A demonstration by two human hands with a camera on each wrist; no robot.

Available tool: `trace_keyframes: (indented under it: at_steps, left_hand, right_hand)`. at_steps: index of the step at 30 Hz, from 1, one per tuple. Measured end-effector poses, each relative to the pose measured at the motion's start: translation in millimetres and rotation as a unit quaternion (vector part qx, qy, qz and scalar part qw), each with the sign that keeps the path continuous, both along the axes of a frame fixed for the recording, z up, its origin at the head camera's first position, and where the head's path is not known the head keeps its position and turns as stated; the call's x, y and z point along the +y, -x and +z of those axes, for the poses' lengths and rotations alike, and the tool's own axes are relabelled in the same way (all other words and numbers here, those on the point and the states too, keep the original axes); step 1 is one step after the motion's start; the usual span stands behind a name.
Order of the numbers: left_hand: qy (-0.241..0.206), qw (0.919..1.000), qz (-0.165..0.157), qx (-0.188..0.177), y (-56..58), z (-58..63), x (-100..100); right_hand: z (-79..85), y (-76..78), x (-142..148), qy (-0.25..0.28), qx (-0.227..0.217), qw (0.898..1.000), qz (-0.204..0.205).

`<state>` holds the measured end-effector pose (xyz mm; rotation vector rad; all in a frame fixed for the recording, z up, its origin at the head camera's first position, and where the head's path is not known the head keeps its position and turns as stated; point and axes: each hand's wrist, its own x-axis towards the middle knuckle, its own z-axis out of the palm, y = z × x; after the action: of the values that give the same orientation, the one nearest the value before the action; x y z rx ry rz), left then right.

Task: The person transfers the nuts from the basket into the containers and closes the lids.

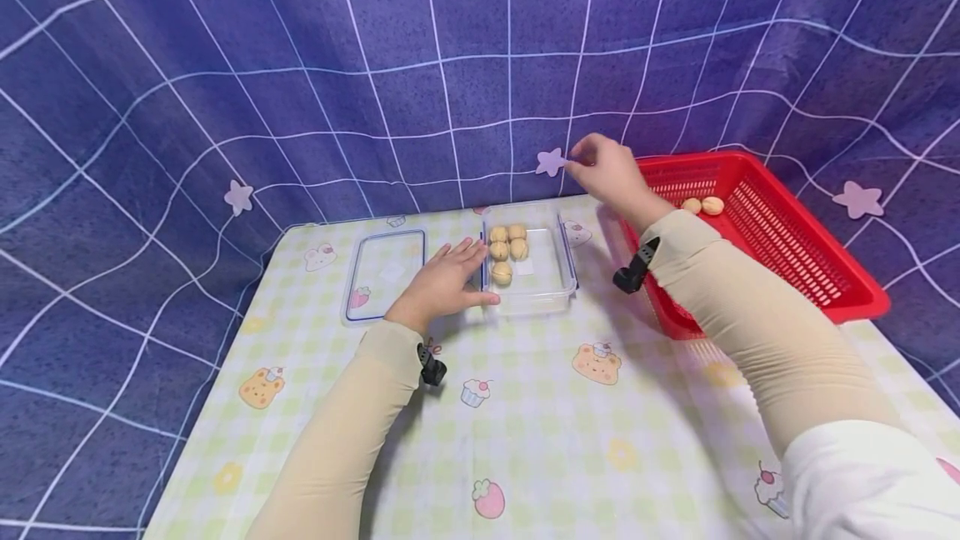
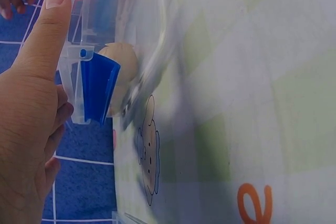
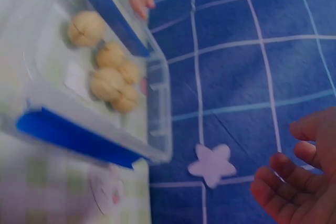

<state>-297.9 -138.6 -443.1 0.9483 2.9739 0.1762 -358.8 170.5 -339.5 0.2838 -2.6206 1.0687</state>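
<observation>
Orange letters, perhaps "fe", on the checked tablecloth.

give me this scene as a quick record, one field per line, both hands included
container: clear, open, five walnuts inside
lid: flat on the tablecloth, left of the container
basket: red, right of the container, two walnuts in view
left hand: at the container's left side
right hand: raised, holding nothing
backdrop: blue, pale grid lines
</observation>
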Motion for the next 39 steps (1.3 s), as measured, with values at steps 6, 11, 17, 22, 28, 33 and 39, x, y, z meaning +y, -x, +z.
trace_keyframes:
  at_steps: [6,11,17,22,28,33,39]
  left_hand:
    - [-0.001,1.0000,0.001,-0.001,-0.8,0.0,-0.9]
    - [0.004,1.0000,0.004,-0.001,-0.1,-0.1,-1.3]
    - [0.002,1.0000,0.005,0.002,1.3,0.0,-1.4]
    - [0.001,1.0000,0.007,-0.002,1.4,0.1,-0.6]
    - [-0.002,1.0000,0.005,-0.005,0.7,0.3,0.2]
    - [-0.007,1.0000,0.003,-0.004,1.2,-0.6,-0.5]
    - [-0.007,1.0000,0.004,-0.006,1.6,-1.3,-1.3]
  right_hand:
    - [8.6,1.8,33.6,0.027,-0.004,0.999,-0.021]
    - [11.6,3.4,61.9,0.051,-0.008,0.998,-0.046]
    - [7.4,9.2,96.6,0.084,-0.012,0.994,-0.068]
    - [-8.1,18.1,123.1,0.129,-0.024,0.988,-0.082]
    - [-34.3,26.9,151.4,0.155,-0.044,0.981,-0.104]
    - [-50.7,30.5,169.2,0.157,-0.061,0.978,-0.120]
    - [-66.0,29.6,180.1,0.117,-0.094,0.978,-0.148]
